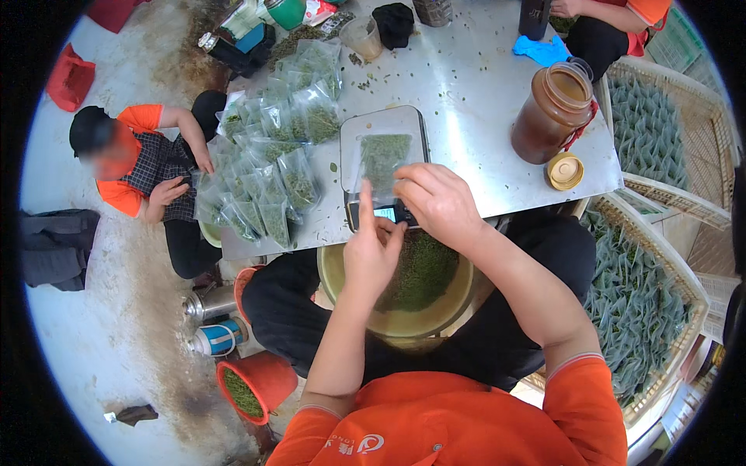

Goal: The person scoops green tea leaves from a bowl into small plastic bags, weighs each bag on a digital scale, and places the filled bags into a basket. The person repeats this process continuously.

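From the head view, we had both bare hands over a silver scale (388,120) on the metal worktop (482,101). A clear bag (385,158) of green leafy bits lay flat on the scale's plate. Our left hand (374,248) reached its index finger to the bag's near left corner, with that finger and the thumb spread apart. Our right hand (441,203) had its fingers bunched at the near right edge; we could not tell whether they were clamped on it. Below the worktop's edge, between our knees, sat a yellowish basin (371,320) of loose green bits. Filled bags (272,167) were heaped to the left, near a seated co-worker (155,163). To the right stood an open brown jar (548,116), with a yellow lid (565,171) just beside it.
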Demonstrator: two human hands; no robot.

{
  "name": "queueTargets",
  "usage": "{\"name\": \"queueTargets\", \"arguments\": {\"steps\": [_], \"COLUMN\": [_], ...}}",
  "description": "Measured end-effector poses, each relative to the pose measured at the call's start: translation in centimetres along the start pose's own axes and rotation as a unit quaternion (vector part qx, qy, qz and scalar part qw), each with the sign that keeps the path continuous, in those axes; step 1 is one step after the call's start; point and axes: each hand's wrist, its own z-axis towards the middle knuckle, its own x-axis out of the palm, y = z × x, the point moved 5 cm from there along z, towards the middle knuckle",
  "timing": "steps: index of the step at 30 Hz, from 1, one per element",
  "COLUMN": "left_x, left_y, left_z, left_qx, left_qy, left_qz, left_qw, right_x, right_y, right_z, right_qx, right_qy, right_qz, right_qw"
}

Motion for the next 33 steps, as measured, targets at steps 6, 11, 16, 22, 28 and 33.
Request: {"name": "queueTargets", "arguments": {"steps": [6, 11, 16, 22, 28, 33], "left_x": [-1.2, -1.1, -1.1, -1.5, -2.0, -1.8], "left_y": [2.5, 1.0, 1.3, 1.5, 4.1, 5.3], "left_z": [0.6, 1.3, 1.0, 0.3, -2.4, -5.4], "left_qx": [0.077, 0.083, 0.073, 0.123, 0.017, -0.083], "left_qy": [-0.099, -0.075, -0.096, -0.138, -0.142, -0.065], "left_qz": [0.091, 0.132, 0.087, 0.081, -0.087, -0.243], "left_qw": [0.988, 0.985, 0.989, 0.979, 0.986, 0.964], "right_x": [0.7, 0.7, 0.5, 0.7, -0.6, -2.0], "right_y": [0.3, 0.1, 0.0, -0.1, -0.3, -2.2], "right_z": [-0.6, -0.5, -0.3, -0.6, 0.2, 0.5], "right_qx": [0.013, 0.012, 0.011, 0.014, 0.028, 0.058], "right_qy": [0.006, 0.011, 0.009, 0.020, 0.006, -0.064], "right_qz": [0.038, 0.033, 0.037, 0.046, 0.013, -0.012], "right_qw": [0.999, 0.999, 0.999, 0.999, 1.000, 0.996]}}
